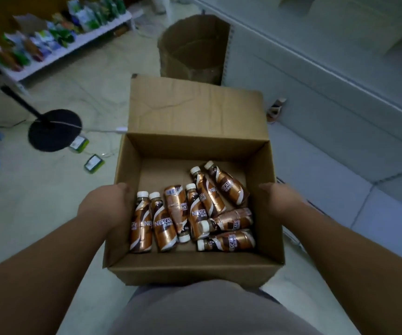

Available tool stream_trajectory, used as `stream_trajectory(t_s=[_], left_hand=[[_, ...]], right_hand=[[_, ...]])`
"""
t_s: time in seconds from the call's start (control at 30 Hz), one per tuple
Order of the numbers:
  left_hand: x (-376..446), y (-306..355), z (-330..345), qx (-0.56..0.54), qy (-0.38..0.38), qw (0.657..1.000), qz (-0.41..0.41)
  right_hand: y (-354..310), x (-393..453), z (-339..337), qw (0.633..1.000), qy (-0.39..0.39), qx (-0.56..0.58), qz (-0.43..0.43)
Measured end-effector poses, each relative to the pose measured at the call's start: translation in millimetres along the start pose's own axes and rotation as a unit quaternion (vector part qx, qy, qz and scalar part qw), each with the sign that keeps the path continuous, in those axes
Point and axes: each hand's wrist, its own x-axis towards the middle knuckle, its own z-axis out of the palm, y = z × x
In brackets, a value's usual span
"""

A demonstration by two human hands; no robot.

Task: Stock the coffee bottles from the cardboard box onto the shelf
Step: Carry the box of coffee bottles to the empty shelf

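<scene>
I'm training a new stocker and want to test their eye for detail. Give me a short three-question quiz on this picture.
1. How many coffee bottles are in the cardboard box?
2. True or false: the bottles in the box all stand upright.
3. Where are the left hand and right hand?
A) both inside the box
B) one against each side wall of the box
C) both resting on a shelf

Key: 1) eight; 2) false, they lie on their sides; 3) B.
</scene>
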Motion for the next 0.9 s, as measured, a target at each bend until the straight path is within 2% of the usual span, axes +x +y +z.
stream_trajectory(t_s=[0.2,0.43,0.63,0.77,0.9], left_hand=[[66,23,-17,0.063,-0.001,0.986,0.157],[80,127,12,0.112,-0.009,0.942,0.316],[66,243,28,0.168,-0.038,0.873,0.456],[67,313,63,0.217,-0.062,0.831,0.508],[71,377,116,0.251,-0.107,0.769,0.579]], right_hand=[[8,-35,22,0.991,-0.008,0.068,0.118],[70,-95,98,0.943,0.003,0.160,0.291],[116,-152,147,0.887,-0.003,0.217,0.407],[143,-164,171,0.849,-0.028,0.244,0.468],[152,-166,205,0.790,-0.070,0.303,0.528]])
